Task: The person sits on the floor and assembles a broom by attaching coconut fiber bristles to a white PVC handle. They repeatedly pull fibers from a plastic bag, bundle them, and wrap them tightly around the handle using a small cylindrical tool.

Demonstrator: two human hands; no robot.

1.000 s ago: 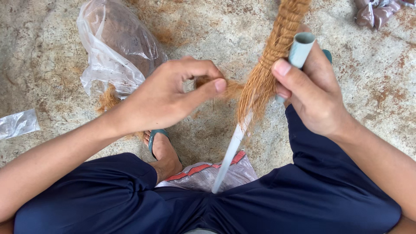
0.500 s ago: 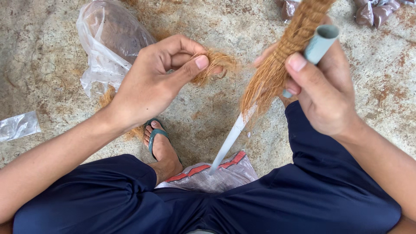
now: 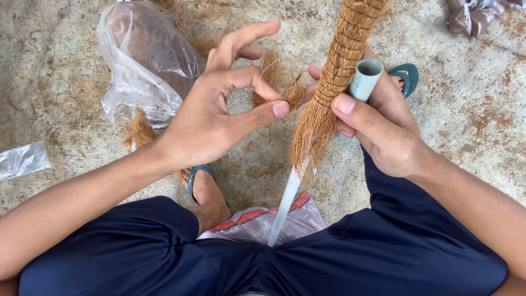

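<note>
Left hand (image 3: 219,118) pinches a fibre tuft (image 3: 276,82) between thumb and forefinger, other fingers spread, just beside the pole (image 3: 334,87). Right hand (image 3: 383,129) closed around a pale tube (image 3: 364,79) and the fibre-wrapped pole; white pipe end (image 3: 285,205) points down to lap. Bag (image 3: 145,66) of fibre on floor (image 3: 66,109), left

Mottled concrete floor (image 3: 71,77) carries a clear bag of brown fibre (image 3: 148,60) far left, a small empty bag (image 3: 22,160) (crumpled) at the left edge, dark packets (image 3: 476,16) far right.
</note>
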